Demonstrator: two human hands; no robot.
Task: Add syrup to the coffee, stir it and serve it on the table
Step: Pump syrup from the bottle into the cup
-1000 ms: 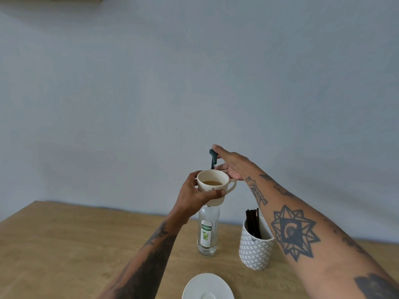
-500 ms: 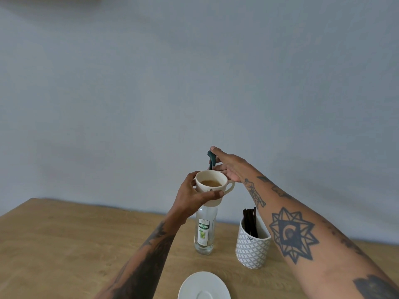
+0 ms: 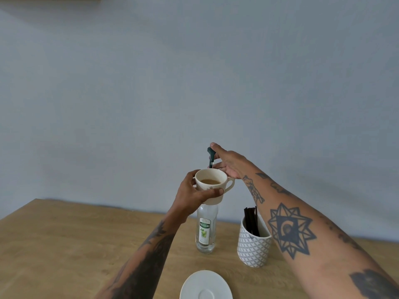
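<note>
**Syrup pump: cup under nozzle, press not confirmed**

Centre of frame: left hand is wrapped round the body of the cup, thumb across the front, holding it in the air above the counter. Coffee sits low in the cup, so there's spill margin.

Right hand is flat and mostly open on top of the dark green pump head of the syrup bottle, fingers extended, gripping nothing, just bearing on it. Can't tell whether it's pressing yet, and no syrup stream shows.

Bottle stands on the counter directly below the cup, lower centre.

My read on doing it well:
- Spout appears to point down at the cup's far rim. Shift the cup slightly away so syrup lands in the liquid, not on the rim.
- Keep the cup level.
- Press straight down. Nothing braces the bottle, so a sideways push could tip it.

Stirrers stand in the patterned holder just right of the bottle, and the saucer waits at bottom centre.
</note>
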